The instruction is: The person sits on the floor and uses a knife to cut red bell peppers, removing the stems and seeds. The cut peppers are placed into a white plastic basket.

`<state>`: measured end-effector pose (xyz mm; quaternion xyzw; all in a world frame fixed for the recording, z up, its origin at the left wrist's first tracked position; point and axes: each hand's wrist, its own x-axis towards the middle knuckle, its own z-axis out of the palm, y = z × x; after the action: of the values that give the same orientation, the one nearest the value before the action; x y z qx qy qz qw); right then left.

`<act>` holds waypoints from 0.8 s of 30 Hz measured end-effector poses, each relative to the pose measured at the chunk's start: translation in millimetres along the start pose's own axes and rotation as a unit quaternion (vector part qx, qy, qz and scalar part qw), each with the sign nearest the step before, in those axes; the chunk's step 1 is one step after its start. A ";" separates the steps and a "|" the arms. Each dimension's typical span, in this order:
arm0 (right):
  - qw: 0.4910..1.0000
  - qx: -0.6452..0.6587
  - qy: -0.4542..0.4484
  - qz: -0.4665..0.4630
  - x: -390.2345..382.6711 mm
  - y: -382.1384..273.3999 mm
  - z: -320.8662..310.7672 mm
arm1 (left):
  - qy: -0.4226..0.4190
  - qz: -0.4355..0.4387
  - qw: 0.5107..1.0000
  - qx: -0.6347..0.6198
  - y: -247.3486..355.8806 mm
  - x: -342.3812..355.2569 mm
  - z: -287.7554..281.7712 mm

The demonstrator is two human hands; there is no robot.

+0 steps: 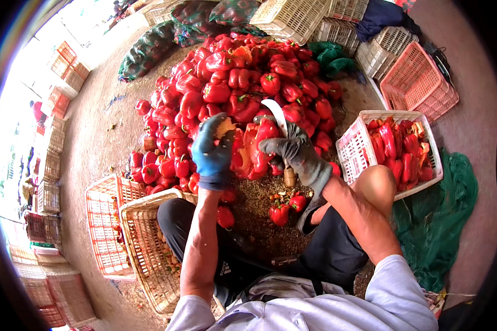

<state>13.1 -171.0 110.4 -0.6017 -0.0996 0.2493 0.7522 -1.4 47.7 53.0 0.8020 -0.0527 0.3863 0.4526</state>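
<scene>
My left hand, in a blue glove, is closed round a pale, seedy pepper core. Opposite it, my right hand in a grey glove grips a knife with a curved blade pointing up and away. The knife's wooden handle sticks out below that fist. A cut-open red bell pepper shows its inner flesh between the hands; my right fingers and thumb touch its right part. Just beyond lies a big heap of whole red bell peppers.
A white crate of cut peppers stands at right, near a pink crate and green netting. Two crates are by my left knee, the nearer a cream one. Filled net sacks lie behind the heap. Loose peppers lie between my legs.
</scene>
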 end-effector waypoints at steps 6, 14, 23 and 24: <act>0.999 0.042 -0.003 -0.031 -4.5 -2.9 -20.4 | 0.186 -0.237 0.923 -0.240 17.7 9.9 -81.6; 0.974 0.195 -0.095 -0.064 -15.2 -30.6 -21.3 | 0.010 -0.119 0.936 0.332 44.0 -67.6 -225.4; 0.975 0.180 -0.050 -0.116 -22.1 -16.7 -18.4 | -0.097 -0.085 0.990 -0.058 47.1 -55.7 -2.3; 0.978 0.143 -0.086 -0.122 -23.1 -37.9 -25.9 | -0.024 -0.191 0.963 -0.187 49.7 -50.8 8.6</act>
<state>14.7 -210.4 143.4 -0.4471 -0.2000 0.2185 0.8440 -53.4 -1.4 50.7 0.7071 0.0194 0.2565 0.6587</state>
